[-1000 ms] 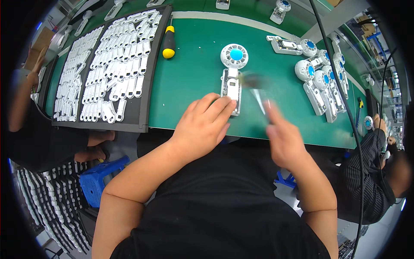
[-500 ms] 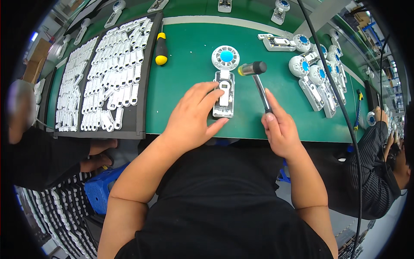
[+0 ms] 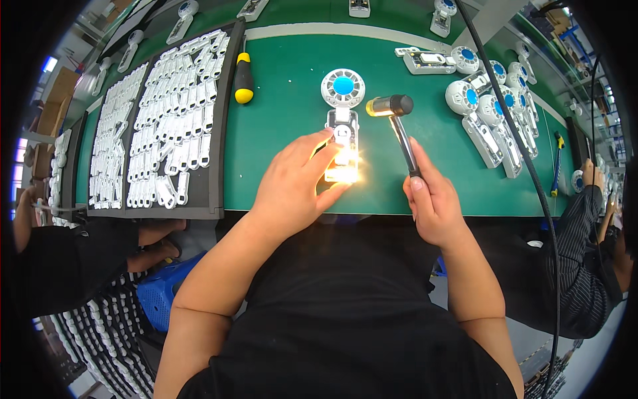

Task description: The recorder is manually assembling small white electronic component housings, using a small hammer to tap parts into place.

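Held a small hammer [image 3: 401,135] upright in the right hand [image 3: 433,203], with the grip wrapped closely around its dark lower handle, above the green counter [image 3: 292,133]. Raised its head, yellow at one end and black at the other, just right of a clear-and-white handheld fan [image 3: 341,130], apart from it. Placed the left hand [image 3: 296,179] along the fan's near left side, with the grip half open, fingertips over the case and thumb near its bottom end. Could not tell how firmly it pressed. Set the fan flat near the counter's middle, with its round, blue-centered top pointing away and a bright yellow glow over its lower body. Arranged at left a yellow-and-black screwdriver [image 3: 244,80] beside a dark tray [image 3: 216,159] of small white parts [image 3: 176,100]; at right, a cluster of similar fans [image 3: 490,126] near a black cable [image 3: 528,163].
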The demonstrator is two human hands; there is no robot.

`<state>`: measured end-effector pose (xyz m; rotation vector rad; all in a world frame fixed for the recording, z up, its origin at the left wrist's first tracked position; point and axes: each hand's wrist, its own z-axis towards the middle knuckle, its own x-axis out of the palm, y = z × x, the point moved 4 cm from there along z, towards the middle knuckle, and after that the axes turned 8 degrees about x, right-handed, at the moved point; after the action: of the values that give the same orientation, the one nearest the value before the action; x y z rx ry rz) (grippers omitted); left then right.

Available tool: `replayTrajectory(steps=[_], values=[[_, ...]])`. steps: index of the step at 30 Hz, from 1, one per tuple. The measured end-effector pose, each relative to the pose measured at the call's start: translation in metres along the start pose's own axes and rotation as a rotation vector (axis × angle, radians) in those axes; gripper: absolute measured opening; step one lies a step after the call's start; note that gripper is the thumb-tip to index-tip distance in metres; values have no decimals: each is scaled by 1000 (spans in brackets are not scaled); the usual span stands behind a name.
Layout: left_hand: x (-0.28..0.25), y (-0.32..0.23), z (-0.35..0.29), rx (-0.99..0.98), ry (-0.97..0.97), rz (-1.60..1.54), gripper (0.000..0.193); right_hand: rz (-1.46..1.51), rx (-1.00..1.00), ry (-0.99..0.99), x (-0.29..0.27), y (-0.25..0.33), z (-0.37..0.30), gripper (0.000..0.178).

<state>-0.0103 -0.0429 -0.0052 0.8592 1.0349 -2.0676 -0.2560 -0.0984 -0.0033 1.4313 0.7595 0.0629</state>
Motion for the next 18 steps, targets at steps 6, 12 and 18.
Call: replayTrajectory(steps=[6,12,18], values=[[0,0,-1,-34,41,9,54,-34,-32,-4,0,1,-1,59],[2,0,-4,-60,50,-23,57,-12,-34,-5,1,1,-2,59],[-2,-1,0,-34,42,27,60,-22,-56,-5,-1,4,0,59]])
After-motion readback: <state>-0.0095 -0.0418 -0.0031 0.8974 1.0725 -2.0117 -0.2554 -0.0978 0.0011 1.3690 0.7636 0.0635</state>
